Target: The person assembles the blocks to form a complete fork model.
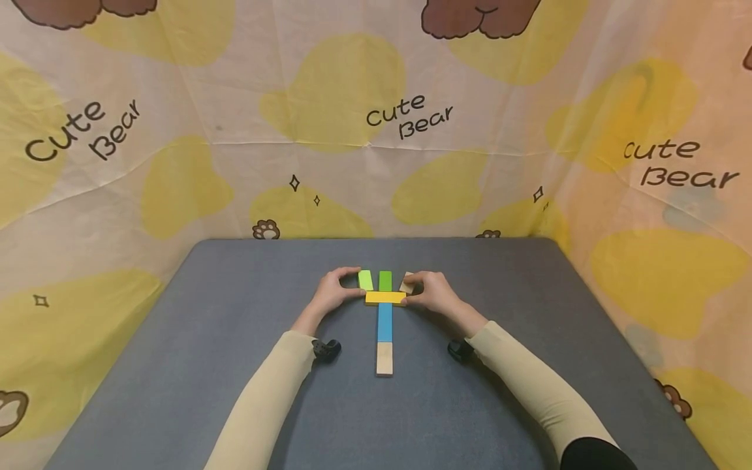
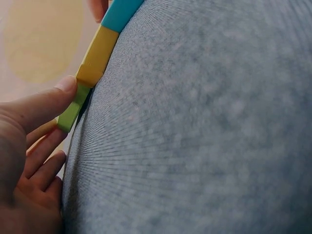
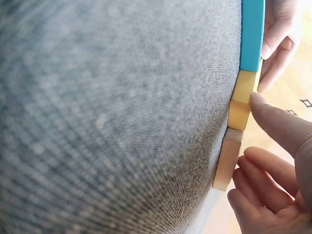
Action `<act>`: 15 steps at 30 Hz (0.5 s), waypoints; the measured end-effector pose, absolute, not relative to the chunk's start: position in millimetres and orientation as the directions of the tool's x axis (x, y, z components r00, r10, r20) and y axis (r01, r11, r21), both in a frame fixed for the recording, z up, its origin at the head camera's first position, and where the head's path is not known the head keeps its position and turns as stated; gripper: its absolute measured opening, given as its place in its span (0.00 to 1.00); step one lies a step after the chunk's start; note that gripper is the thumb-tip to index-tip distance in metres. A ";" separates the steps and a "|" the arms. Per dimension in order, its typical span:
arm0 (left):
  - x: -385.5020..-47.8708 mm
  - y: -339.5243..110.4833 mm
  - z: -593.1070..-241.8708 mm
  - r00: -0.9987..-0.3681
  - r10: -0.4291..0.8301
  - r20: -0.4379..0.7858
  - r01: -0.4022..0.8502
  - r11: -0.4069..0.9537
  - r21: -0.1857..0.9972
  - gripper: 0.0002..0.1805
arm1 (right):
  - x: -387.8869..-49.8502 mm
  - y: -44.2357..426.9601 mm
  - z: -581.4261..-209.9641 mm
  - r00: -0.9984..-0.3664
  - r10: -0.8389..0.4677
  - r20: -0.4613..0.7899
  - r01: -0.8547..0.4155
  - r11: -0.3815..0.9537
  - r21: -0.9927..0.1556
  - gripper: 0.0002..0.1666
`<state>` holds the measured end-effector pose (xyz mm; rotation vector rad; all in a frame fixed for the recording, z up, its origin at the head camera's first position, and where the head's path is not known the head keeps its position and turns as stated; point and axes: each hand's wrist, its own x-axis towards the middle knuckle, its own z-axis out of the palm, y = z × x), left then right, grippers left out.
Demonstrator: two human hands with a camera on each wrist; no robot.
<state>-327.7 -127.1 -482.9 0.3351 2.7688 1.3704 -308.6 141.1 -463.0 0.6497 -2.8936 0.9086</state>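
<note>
On the grey table, flat blocks lie in a branching figure. A yellow block (image 1: 385,298) lies crosswise, with a blue block (image 1: 384,322) and a pale wooden block (image 1: 384,359) in line below it. Above its middle is a dark green block (image 1: 385,281). My left hand (image 1: 331,290) pinches a light green block (image 1: 365,281) at the upper left, thumb near the yellow block's left end. At the upper right, my right hand (image 1: 437,292) holds a second wooden block (image 3: 227,161), tilted and partly hidden by fingers in the head view. The right thumb touches the yellow block.
The grey table (image 1: 235,391) has rounded far corners. A patterned cloth (image 1: 329,98) hangs behind it and at both sides. A black wrist device (image 1: 326,351) is on the left wrist, and another black device (image 1: 461,351) is on the right.
</note>
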 end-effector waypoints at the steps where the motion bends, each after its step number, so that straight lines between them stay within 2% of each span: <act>1: -327.8 -127.3 -482.9 -0.976 0.208 0.068 0.180 0.586 0.790 0.34 | -308.7 141.1 -462.9 -0.911 -0.380 0.159 -0.402 0.741 -0.538 0.28; 7: -327.5 -127.5 -482.1 -0.977 0.201 0.071 0.178 0.586 0.791 0.34 | -309.0 141.3 -462.9 -0.906 -0.391 0.160 -0.414 0.748 -0.519 0.25; 15: -325.9 -126.5 -481.0 -0.979 0.192 0.064 0.168 0.594 0.787 0.33 | -309.3 141.8 -463.9 -0.900 -0.401 0.169 -0.426 0.735 -0.528 0.26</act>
